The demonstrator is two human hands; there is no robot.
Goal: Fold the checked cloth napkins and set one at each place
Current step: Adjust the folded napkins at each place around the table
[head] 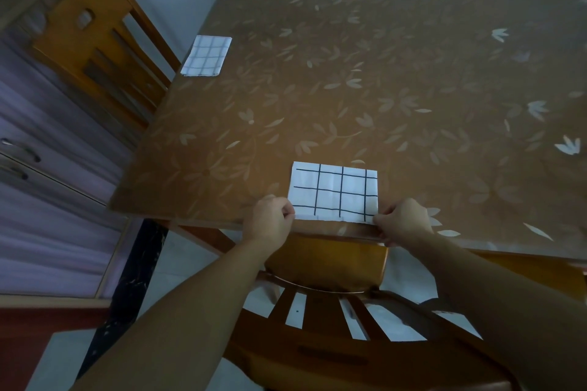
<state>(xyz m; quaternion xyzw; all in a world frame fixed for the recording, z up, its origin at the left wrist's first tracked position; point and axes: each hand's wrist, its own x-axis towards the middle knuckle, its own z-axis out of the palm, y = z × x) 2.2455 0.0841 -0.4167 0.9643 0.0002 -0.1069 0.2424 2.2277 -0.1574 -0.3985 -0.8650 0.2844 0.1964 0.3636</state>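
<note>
Head view, looking down over the desk edge.

- Near checked napkin (pixel 333 190): white with dark grid lines, folded to a rectangle. It lies flat on the desk (pixel 381 89), with its near edge along the desk's near edge.
- Left grip (pixel 270 219): bare hand with fingers curled in, nearly closed. Thumb and fingertips pinch the napkin's near-left corner.
- Right grip (pixel 405 220): bare hand, also curled tight, pinching the near-right corner. Its knuckles sit over the desk edge.
- Far checked napkin (pixel 206 55): already folded, lying at the far-left corner of the desk, well apart from both grips.
- Desk top is brown with a pale leaf pattern.
- Near wooden chair (pixel 327 260): tucked under the desk, directly below the held napkin, between the forearms.
- Second wooden chair (pixel 95 41): stands at the left side, just beside the far napkin.
- Cabinet doors (pixel 47 200) with handles at far left.
</note>
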